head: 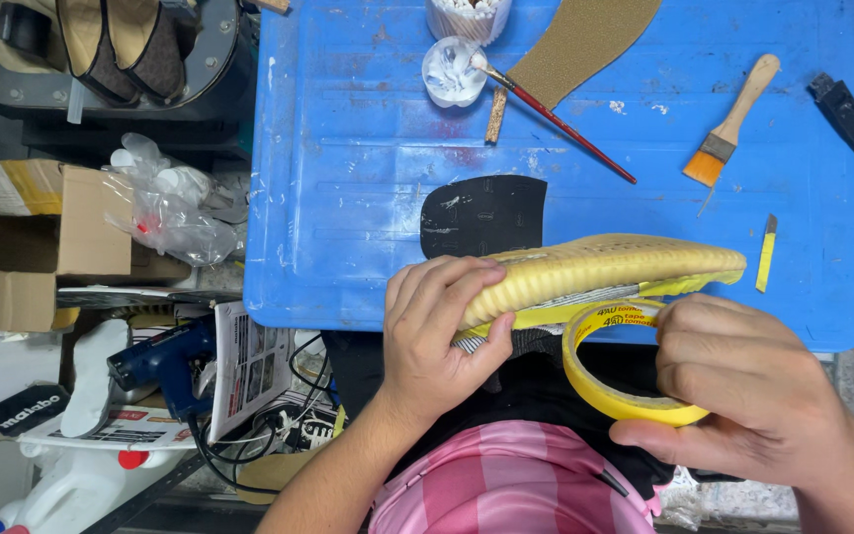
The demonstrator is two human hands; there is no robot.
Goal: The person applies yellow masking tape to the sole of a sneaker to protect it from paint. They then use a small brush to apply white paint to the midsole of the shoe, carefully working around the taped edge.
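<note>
I see my left hand (437,331) clasped around the heel end of the yellow ribbed sole (595,272), whose long axis runs along the blue desk's (348,178) near edge, toe pointing right. My right hand (743,386) grips the yellow tape roll (605,381) just beneath it.

left hand (434,331) gripping shoe last (595,272), right hand (743,381) holding tape roll (615,371)

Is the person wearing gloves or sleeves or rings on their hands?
No gloves: the left hand and right hand are bare, with no rings or watch visible. Both forearms are bare too, no sleeves showing. Short, plain fingernails on the left hand.
</note>
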